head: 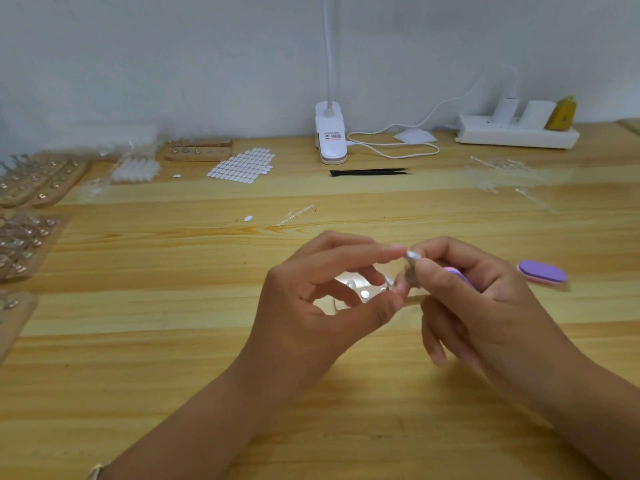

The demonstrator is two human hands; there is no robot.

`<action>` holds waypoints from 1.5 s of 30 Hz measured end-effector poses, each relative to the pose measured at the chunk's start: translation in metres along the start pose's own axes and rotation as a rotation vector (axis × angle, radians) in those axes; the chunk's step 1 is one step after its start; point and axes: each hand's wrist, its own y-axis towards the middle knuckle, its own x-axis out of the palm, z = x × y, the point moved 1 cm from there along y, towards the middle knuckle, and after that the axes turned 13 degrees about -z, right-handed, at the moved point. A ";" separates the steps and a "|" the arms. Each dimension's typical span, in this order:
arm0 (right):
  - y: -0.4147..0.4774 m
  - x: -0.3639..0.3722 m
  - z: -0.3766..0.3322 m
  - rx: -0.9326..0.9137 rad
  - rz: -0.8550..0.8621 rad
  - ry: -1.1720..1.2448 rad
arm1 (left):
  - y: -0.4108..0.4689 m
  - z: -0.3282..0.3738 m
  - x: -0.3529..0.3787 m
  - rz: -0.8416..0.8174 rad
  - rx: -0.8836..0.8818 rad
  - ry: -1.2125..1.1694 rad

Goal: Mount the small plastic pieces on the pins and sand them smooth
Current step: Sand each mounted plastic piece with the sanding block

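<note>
1. I see the left hand (322, 306) and the right hand (481, 306) meeting just above the light wooden table (173, 341), near its middle.
2. The small clear plastic piece (411, 259) is between the fingertips of both hands. The left index finger and thumb are close together and pinch it.
3. The other left fingers curl around a clear holder with a round metal disc (364, 293). I cannot tell if the piece sits on this holder.
4. The right fingers are curled and hold a purple and pink oval sanding block (455, 273), mostly hidden inside the hand. The right thumb tip touches the piece.
5. A second purple oval sanding block (542, 271) lies on the table, just right of the right hand.
6. I judge the task is in its middle. The wooden boards with metal pins (38, 183) at the far left are many, and the nearer ones seem to carry clear pieces. I cannot see whether these are sanded.
7. Loose clear plastic strips (498, 164) at the far right suggest that more pieces wait for mounting and sanding.
</note>
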 end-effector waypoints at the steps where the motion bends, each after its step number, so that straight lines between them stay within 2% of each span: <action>1: 0.001 0.001 0.001 0.016 -0.009 0.034 | 0.000 0.000 0.000 -0.004 0.012 0.017; 13: 0.001 0.004 0.002 0.144 -0.102 0.073 | -0.002 0.001 0.001 0.016 0.062 0.135; 17: 0.000 -0.003 -0.011 0.068 0.090 -0.172 | -0.002 0.002 0.001 0.025 0.055 0.167; 20: 0.008 -0.009 -0.017 0.106 0.208 -0.072 | -0.003 0.002 0.003 0.028 0.024 0.170; 22: 0.008 -0.011 -0.015 0.131 0.240 -0.121 | -0.003 0.003 0.004 0.030 0.010 0.175; 26: -0.003 -0.011 -0.004 -0.178 0.061 -0.478 | -0.003 0.003 0.002 0.043 -0.037 0.179; 32: -0.004 -0.011 0.003 -0.545 0.040 -1.013 | -0.003 0.003 0.002 0.031 -0.046 0.206; 35: -0.001 -0.017 0.005 -0.559 0.063 -1.092 | -0.002 0.002 0.002 0.032 -0.060 0.196; 42: -0.003 -0.011 0.007 -0.622 0.071 -1.071 | -0.002 0.004 0.002 0.022 -0.065 0.190; 45: -0.001 -0.019 0.004 -0.567 0.167 -1.080 | -0.002 0.005 0.000 0.030 -0.073 0.149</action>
